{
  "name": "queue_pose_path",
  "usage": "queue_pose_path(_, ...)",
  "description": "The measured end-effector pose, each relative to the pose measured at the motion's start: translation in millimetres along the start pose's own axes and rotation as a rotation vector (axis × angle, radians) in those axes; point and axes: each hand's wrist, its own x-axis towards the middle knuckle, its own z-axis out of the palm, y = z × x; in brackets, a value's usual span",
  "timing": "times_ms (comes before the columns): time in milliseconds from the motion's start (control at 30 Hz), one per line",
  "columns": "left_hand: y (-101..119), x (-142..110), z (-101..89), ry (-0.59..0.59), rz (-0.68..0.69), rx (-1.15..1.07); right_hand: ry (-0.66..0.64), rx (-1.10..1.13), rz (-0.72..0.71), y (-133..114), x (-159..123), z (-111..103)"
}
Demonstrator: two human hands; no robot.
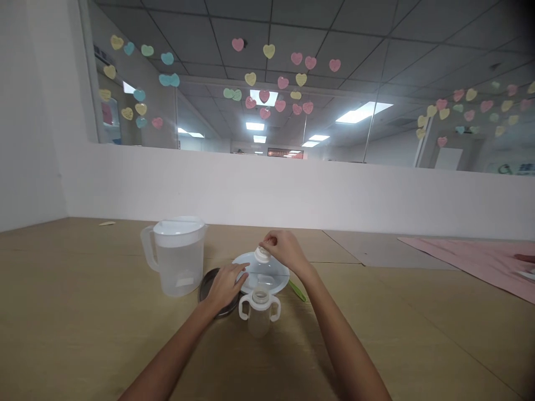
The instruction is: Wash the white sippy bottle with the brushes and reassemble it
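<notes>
A baby bottle (pixel 259 322) with two white side handles stands upright and uncapped close to me. Beyond it lies a pale plate (pixel 281 273) with a small clear piece (pixel 266 280) on it. Over the plate's far part, my right hand (pixel 284 248) is closed on a white bottle top (pixel 263 255), holding it above the surface. My left hand (pixel 228 285), fingers apart and holding nothing, hovers at the plate's left edge. It partly covers a dark round dish (pixel 205 288); I cannot tell whether it touches either.
A lidded translucent pitcher (pixel 180 262) stands at the left. The green handle (pixel 297 291) of some utensil lies right of the plate. A pink cloth (pixel 468 259) is at the far right, near another person's hand (pixel 524 258). Behind the table (pixel 104 312) rises a white wall (pixel 251 186).
</notes>
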Motion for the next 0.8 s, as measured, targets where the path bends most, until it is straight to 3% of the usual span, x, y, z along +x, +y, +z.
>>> queue_pose_path(100, 0, -4, 4.5, 0.129, -0.002, -0.054, -0.069, -0.012, -0.033, -1, -1, 6)
queue_pose_path(233, 7, -5, 6.7, 0.203, 0.023, -0.150, -0.150, 0.024, -0.094, -10, -4, 19)
queue_pose_path(400, 15, -3, 6.4, 0.199, -0.050, -0.266, -0.197, 0.025, -0.193, -19, -8, 35)
queue_pose_path(633, 13, -2, 8.3, 0.285, -0.092, -0.327, -0.295, 0.066, -0.200, 3, -5, 58)
queue_pose_path(800, 12, -3, 8.9, 0.239, -0.083, -0.240, -0.322, 0.019, -0.232, 7, -4, 60)
